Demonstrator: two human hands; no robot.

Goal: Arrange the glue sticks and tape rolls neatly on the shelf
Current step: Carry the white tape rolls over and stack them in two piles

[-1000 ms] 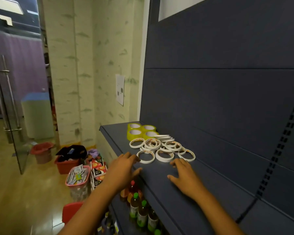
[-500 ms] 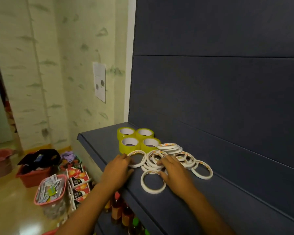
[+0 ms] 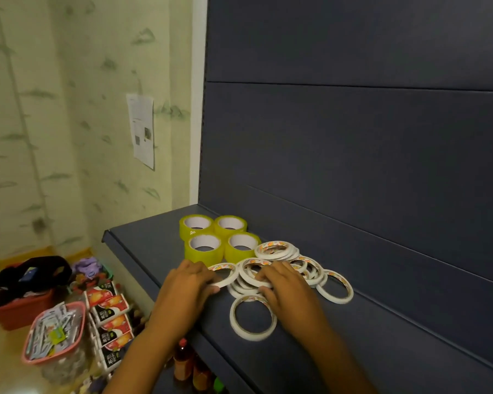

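While white tape rings [image 3: 271, 277] are gripped by both hands — left hand [image 3: 187, 290], right hand [image 3: 286, 291] — four yellow tape rolls [image 3: 218, 240] are ranged behind on the shelf [image 3: 143, 245].

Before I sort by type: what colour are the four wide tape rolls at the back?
Yellow, with white cores; the four wide tape rolls show clearly in the head view.

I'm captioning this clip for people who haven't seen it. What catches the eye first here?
Four fat yellow tape rolls stand in a tidy square near the shelf's far left end. Beside them lies a loose heap of thin white tape rings, some overlapping. The left hand grips one ring at the heap's left edge, and the right hand rests on its middle.
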